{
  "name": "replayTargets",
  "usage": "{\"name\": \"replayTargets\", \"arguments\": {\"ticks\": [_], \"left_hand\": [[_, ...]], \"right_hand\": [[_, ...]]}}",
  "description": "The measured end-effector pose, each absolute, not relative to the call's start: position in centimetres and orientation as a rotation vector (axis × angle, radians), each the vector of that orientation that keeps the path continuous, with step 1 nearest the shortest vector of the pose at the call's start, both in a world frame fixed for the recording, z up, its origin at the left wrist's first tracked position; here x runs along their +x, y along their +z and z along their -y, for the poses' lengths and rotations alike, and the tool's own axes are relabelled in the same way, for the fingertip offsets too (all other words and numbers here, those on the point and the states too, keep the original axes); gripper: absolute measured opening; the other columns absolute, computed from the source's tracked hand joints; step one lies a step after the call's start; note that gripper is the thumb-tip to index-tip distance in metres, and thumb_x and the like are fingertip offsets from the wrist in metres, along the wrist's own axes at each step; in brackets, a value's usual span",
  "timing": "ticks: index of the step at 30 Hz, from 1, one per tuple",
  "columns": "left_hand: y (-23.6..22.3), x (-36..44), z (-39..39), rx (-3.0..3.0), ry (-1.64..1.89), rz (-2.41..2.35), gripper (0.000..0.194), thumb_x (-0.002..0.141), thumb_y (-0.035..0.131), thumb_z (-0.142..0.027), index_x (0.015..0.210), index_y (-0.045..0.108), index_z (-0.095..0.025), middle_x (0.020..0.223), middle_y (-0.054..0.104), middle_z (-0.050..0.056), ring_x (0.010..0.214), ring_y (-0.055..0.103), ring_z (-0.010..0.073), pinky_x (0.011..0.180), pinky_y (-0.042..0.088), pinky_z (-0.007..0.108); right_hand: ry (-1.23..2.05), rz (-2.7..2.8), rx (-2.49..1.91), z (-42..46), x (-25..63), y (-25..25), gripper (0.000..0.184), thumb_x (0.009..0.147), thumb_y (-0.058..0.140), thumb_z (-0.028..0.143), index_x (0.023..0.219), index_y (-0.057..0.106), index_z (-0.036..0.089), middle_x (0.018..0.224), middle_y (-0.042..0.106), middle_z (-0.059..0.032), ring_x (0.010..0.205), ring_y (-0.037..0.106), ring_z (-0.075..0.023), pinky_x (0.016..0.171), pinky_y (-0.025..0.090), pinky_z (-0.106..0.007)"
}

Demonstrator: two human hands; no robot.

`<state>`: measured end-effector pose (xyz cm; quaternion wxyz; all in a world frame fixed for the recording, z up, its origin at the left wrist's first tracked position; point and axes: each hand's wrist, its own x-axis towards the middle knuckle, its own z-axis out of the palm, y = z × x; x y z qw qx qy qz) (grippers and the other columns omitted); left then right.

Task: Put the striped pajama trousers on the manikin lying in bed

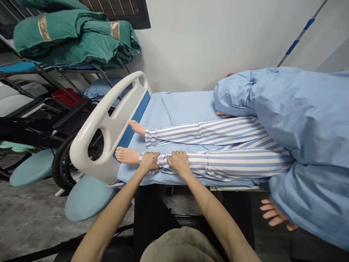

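On the bed lies what looks like a care manikin in blue-and-white striped trousers (pixel 234 133), its bare feet toward the footboard. My left hand (pixel 149 161) is wrapped over the near lower leg (pixel 163 160) just above the ankle, close to the near foot (pixel 127 155). A little farther up the same leg, my right hand (pixel 179 161) grips the trouser-covered shin, thumb toward the left hand. The far leg (pixel 174 134) rests apart from both hands. A bunched blue quilt (pixel 308 116) hides the upper body.
A white footboard (pixel 109 126) closes the bed's left end. Beyond it stand a wheelchair (pixel 64 160) and a rack with folded green covers (pixel 73 40). Round teal stool seats (pixel 88 198) are near the bed corner. A manikin hand (pixel 275 214) hangs past the near edge.
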<state>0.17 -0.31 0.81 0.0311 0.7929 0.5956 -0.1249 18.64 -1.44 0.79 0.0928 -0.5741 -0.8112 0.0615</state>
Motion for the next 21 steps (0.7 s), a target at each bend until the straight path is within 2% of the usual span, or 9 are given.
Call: {"name": "replayTargets", "arguments": {"ticks": [3, 6, 8, 11, 14, 17, 19, 21], "left_hand": [[1.1, -0.1, 0.2, 2.413, -0.382, -1.815, 0.048, 0.072, 0.063, -0.024, 0.12, 0.061, -0.021, 0.116, 0.071, 0.011, 0.113, 0.064, 0.0301, 0.098, 0.043, 0.039], [2.4, -0.7, -1.2, 2.255, -0.367, -1.643, 0.066, 0.066, 0.073, -0.038, 0.129, 0.058, -0.022, 0.124, 0.069, 0.011, 0.114, 0.063, 0.0299, 0.097, 0.046, 0.037], [3.8, -0.9, -3.2, 2.136, -0.178, -1.536, 0.07, 0.066, 0.073, -0.051, 0.128, 0.058, -0.022, 0.12, 0.07, 0.008, 0.108, 0.065, 0.0263, 0.093, 0.049, 0.034], [5.9, -0.3, -7.3, 2.074, 0.344, -1.494, 0.055, 0.076, 0.06, -0.061, 0.112, 0.064, -0.02, 0.105, 0.072, 0.005, 0.099, 0.065, 0.0205, 0.091, 0.048, 0.03], [6.7, 1.0, -12.0, 2.001, 0.735, -1.605, 0.041, 0.086, 0.047, -0.054, 0.087, 0.066, -0.017, 0.086, 0.07, 0.004, 0.085, 0.061, 0.0169, 0.083, 0.047, 0.027], [5.5, 1.8, -15.6, 1.915, 0.872, -1.835, 0.04, 0.09, 0.041, -0.045, 0.07, 0.061, -0.016, 0.068, 0.062, 0.003, 0.072, 0.055, 0.0147, 0.072, 0.043, 0.026], [3.7, 1.8, -17.1, 1.917, 0.795, -1.99, 0.04, 0.091, 0.038, -0.04, 0.072, 0.063, -0.016, 0.069, 0.062, 0.005, 0.075, 0.057, 0.0163, 0.071, 0.042, 0.026], [1.7, 1.5, -17.9, 1.984, 0.612, -2.12, 0.038, 0.091, 0.037, -0.035, 0.086, 0.068, -0.015, 0.085, 0.068, 0.01, 0.088, 0.061, 0.0218, 0.078, 0.044, 0.03]], "right_hand": [[0.166, 2.411, -1.696, 1.4, 18.7, 0.6, 0.046, 0.103, 0.035, 0.041, 0.107, 0.07, 0.011, 0.101, 0.072, -0.0181, 0.099, 0.066, -0.0284, 0.086, 0.04, -0.038], [0.156, 2.413, -1.697, 1.4, 18.6, 0.4, 0.045, 0.102, 0.036, 0.041, 0.107, 0.07, 0.012, 0.1, 0.072, -0.0183, 0.098, 0.066, -0.0284, 0.085, 0.04, -0.038], [0.149, 2.413, -1.697, 1.4, 18.6, 0.5, 0.045, 0.102, 0.036, 0.041, 0.106, 0.07, 0.012, 0.1, 0.072, -0.0181, 0.097, 0.066, -0.0284, 0.085, 0.04, -0.038], [0.154, 2.423, -1.702, 1.4, 18.5, 0.6, 0.045, 0.102, 0.036, 0.041, 0.105, 0.071, 0.012, 0.099, 0.072, -0.0178, 0.096, 0.066, -0.0283, 0.085, 0.04, -0.039], [0.161, 2.426, -1.718, 1.3, 18.4, 0.6, 0.045, 0.101, 0.038, 0.043, 0.104, 0.071, 0.013, 0.097, 0.072, -0.0174, 0.094, 0.065, -0.028, 0.084, 0.04, -0.038], [0.144, 2.423, -1.721, 1.3, 18.4, 0.4, 0.044, 0.101, 0.039, 0.044, 0.103, 0.071, 0.014, 0.095, 0.072, -0.0159, 0.093, 0.064, -0.0269, 0.084, 0.04, -0.037], [0.132, 2.428, -1.723, 1.2, 18.3, 0.2, 0.044, 0.101, 0.038, 0.044, 0.102, 0.07, 0.014, 0.094, 0.071, -0.0153, 0.091, 0.064, -0.0264, 0.084, 0.04, -0.037], [0.131, 2.439, -1.732, 1.1, 18.3, 0.2, 0.043, 0.1, 0.039, 0.044, 0.101, 0.07, 0.014, 0.093, 0.071, -0.0149, 0.091, 0.063, -0.0263, 0.083, 0.039, -0.036]]}}
